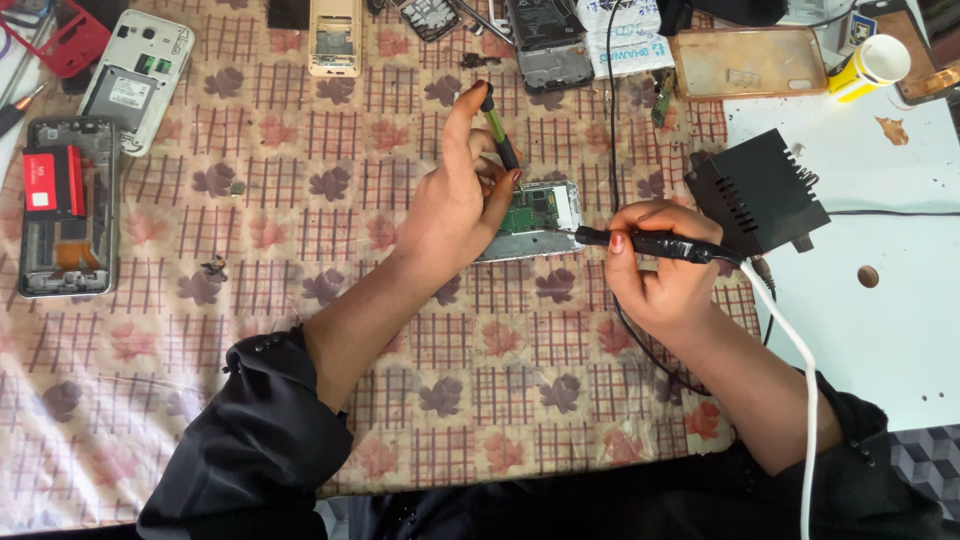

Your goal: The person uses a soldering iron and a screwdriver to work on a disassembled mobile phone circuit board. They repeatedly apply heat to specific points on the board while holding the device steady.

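Two hands flank opened phone [530,220], lengthwise left-right: left hand [455,205] pinches screwdriver [500,135], right hand [660,275] grips soldering iron [650,243].

Phone repair bench: opened phones [135,75], soldering iron [650,243].

An opened phone [535,220] with a green board exposed lies flat at frame centre. A thin green-handled tool [500,135] stands tilted over it; a black iron [650,243] lies level, tip touching its right edge.
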